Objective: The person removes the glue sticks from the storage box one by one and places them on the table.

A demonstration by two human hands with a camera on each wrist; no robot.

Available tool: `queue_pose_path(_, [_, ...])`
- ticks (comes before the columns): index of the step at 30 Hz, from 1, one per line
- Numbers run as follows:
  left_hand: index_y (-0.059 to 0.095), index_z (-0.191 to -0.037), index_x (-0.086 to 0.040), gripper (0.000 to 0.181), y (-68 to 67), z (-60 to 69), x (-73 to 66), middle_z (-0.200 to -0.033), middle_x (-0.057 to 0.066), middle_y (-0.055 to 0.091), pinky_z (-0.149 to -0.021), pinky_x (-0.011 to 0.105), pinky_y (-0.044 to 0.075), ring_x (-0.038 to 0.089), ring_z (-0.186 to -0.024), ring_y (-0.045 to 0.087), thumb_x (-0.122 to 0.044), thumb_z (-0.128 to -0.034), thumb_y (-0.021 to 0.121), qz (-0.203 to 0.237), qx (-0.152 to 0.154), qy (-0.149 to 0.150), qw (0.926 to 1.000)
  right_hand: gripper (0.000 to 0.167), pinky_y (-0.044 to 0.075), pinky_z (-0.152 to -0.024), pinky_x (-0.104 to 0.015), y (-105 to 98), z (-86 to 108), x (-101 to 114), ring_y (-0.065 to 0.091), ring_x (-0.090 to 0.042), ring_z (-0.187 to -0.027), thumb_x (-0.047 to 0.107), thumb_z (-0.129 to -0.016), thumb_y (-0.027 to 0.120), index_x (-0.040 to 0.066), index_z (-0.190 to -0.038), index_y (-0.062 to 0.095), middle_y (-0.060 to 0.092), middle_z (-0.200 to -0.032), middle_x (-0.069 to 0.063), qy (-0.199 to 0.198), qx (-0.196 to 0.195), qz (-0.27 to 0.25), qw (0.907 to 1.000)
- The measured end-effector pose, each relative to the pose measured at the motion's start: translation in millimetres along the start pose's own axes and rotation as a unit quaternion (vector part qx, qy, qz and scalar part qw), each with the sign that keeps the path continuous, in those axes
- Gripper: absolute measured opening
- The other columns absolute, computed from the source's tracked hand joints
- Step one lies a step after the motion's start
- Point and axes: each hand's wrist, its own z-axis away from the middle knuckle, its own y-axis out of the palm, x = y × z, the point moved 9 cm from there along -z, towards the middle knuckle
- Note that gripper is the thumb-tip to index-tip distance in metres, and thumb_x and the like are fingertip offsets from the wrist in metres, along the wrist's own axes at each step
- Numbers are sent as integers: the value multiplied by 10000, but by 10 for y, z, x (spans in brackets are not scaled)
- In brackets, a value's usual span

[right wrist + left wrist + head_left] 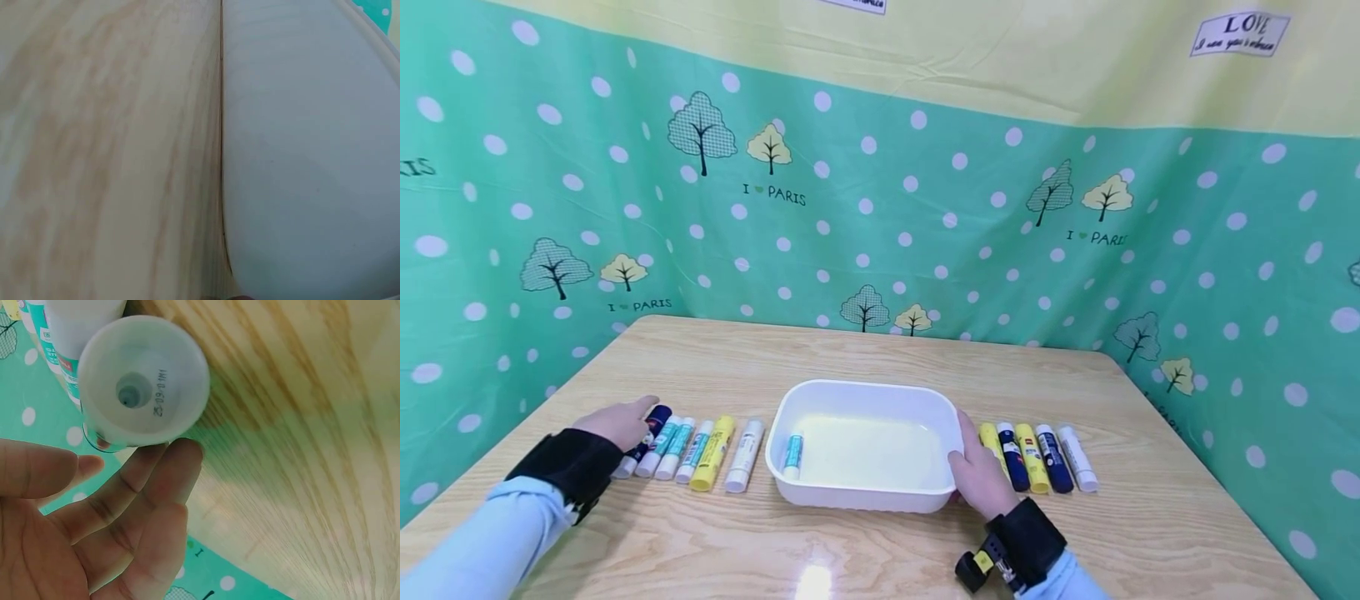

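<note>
At the left end of a row of glue sticks, my left hand reaches over a dark blue glue stick with a white end. In the left wrist view its fingertips touch or nearly touch the side of that stick's round white base, with the thumb apart from it. My right hand grips the right side of a white plastic basin, its thumb over the rim. Inside the basin, at the left, a teal and white glue stick leans. The right wrist view shows the basin's outer wall along the tabletop.
Left of the basin lie more glue sticks, among them a yellow one and a white one. To its right is another row, with a yellow stick and a navy one. A green patterned curtain hangs behind the wooden table.
</note>
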Motion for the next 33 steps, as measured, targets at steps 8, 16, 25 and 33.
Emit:
queue_pose_path(8, [322, -1207, 129, 495, -20, 16, 29, -1066, 382, 449, -716, 519, 403, 483, -929, 475, -67, -759, 397, -178, -161, 6, 9997, 605, 413, -417, -321, 2, -7, -4, 485, -194, -450, 99, -845, 341, 176, -1387, 85, 512, -1102, -222, -45, -29, 82, 10000])
queue_pose_path(16, [297, -1222, 123, 514, -8, 19, 67, -1087, 385, 426, -720, 521, 394, 469, -918, 470, -74, -756, 387, -72, -70, -167, 9998, 613, 415, -422, -324, 0, -6, -7, 492, -198, -463, 103, -838, 344, 173, -1388, 83, 511, -1112, -225, 33, -49, 44, 10000])
queue_pose_path(25, [324, -1206, 138, 507, -86, 35, 65, -1095, 385, 426, -740, 525, 396, 497, -971, 442, -135, -789, 421, -178, -397, -98, 9990, 611, 406, -425, -320, 12, -17, -29, 478, -198, -462, 102, -843, 342, 174, -1389, 77, 489, -1145, -219, 41, -26, 34, 10000])
queue_pose_path(33, [346, -1200, 113, 557, -170, 52, 49, -1091, 381, 403, -684, 532, 408, 497, -954, 442, -260, -805, 467, -255, -813, -187, 9962, 607, 404, -421, -320, 11, -13, -25, 472, -199, -457, 99, -844, 339, 172, -1388, 82, 490, -1142, -217, 9, -20, 33, 10000])
